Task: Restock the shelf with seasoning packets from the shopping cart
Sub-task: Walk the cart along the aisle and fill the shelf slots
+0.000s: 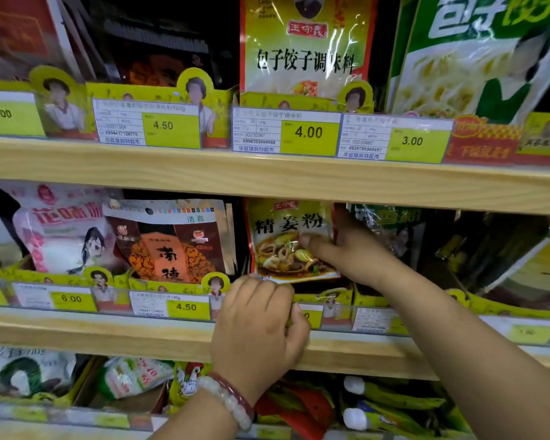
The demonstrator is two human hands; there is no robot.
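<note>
seasoning packet [288, 241] pinched by right hand [351, 249] above yellow tray [337, 296].

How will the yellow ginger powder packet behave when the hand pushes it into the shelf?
The ginger powder packet is probably floppy: its film creases under the right hand. Likely light, being thin. Its glossy surface may slip against neighbouring packets.

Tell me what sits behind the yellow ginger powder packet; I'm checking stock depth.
The ginger powder packet, pinched by the right hand, covers whatever is behind it. Only dark shelf space shows around it. The left hand grips the yellow tray front below.
</note>
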